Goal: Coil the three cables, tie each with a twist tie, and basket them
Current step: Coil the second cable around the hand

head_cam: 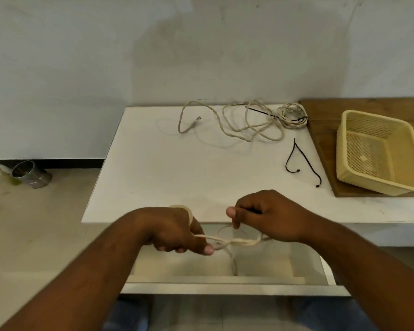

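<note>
My left hand (177, 232) grips a cream cable (237, 242) whose loops wrap round the hand near the table's front edge. My right hand (265, 216) pinches the same cable a short way to the right, and a strand hangs down below the table edge. A loose cream cable (227, 123) sprawls at the back of the white table (153, 168). A small coiled cable (293, 115) lies at the back right, with a black twist tie (261, 111) across it. Another black twist tie (301, 161) lies bent on the table. The yellow plastic basket (344, 149) stands tilted at the right.
The basket rests on a wooden board (325, 130) at the table's right end. A metal cup (31, 174) lies on the floor at the left by the wall. An open white drawer or shelf (225, 280) sits below the table's front edge.
</note>
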